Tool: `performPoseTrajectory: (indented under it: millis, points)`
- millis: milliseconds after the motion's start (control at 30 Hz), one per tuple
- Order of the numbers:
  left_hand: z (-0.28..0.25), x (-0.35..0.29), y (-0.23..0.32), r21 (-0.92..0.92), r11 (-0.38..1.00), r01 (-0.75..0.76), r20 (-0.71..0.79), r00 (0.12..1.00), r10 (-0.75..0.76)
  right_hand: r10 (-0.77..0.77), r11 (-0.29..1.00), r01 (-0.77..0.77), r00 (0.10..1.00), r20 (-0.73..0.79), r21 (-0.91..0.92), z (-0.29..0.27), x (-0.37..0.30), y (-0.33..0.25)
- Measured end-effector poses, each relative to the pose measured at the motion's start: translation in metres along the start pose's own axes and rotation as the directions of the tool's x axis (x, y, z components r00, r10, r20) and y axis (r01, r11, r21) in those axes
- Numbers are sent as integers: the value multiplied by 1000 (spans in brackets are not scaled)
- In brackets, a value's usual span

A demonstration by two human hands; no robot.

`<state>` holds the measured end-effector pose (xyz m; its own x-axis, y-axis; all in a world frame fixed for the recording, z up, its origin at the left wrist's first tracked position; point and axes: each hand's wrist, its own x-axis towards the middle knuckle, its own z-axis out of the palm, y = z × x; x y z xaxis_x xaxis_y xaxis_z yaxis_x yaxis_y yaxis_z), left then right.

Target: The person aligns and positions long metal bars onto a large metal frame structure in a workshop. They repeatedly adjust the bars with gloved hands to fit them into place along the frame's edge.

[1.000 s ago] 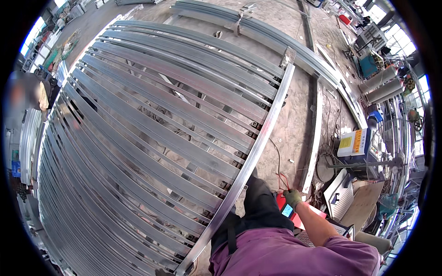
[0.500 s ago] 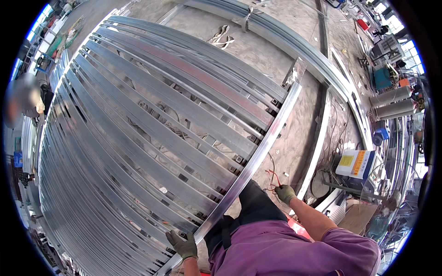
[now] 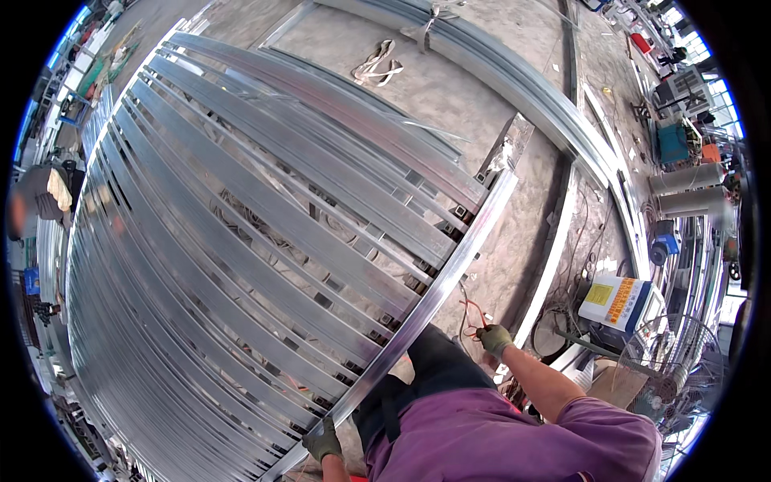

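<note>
Head view, and what a spread of metal: a slatted metal frame (image 3: 233, 277) fills the left and middle, its long end rail (image 3: 426, 304) running diagonally past the person's legs. Big piece, this one, and I'd judge it heavy and stiff, awkward for one person to shift. Those smooth, shiny faces could be slippery, so the rail's edge looks the better hold. Over to the left hand (image 3: 324, 443), gloved, low at the rail's near end, touching the metal, wrist toward the lower edge; whether its grip is clamped there or merely resting, I cannot tell. Now the right hand (image 3: 494, 341), gloved too, out over the concrete floor (image 3: 514, 241), forearm angled up and left from the purple sleeve (image 3: 606, 418). Its grip is together on a red cable (image 3: 479, 310) (light and limp, by the look of those loops), best pinched close to the loops.
</note>
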<state>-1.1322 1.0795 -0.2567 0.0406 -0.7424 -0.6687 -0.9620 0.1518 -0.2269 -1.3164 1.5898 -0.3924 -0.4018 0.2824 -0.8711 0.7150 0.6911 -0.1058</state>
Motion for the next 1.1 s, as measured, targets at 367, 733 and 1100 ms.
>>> performPoseTrajectory:
  millis: [367,733,1100]
  points:
    - [24,43,-32,74,847,-526,-76,844,531,16,1000,-15,999,37,-20,-17,1,-10]
    - [31,68,-44,213,790,-574,21,811,584,8,995,-5,1000,27,-103,-31,5,-24]
    - [3,35,-4,106,830,-548,77,837,542,-1,996,7,998,66,-86,-37,11,-32]
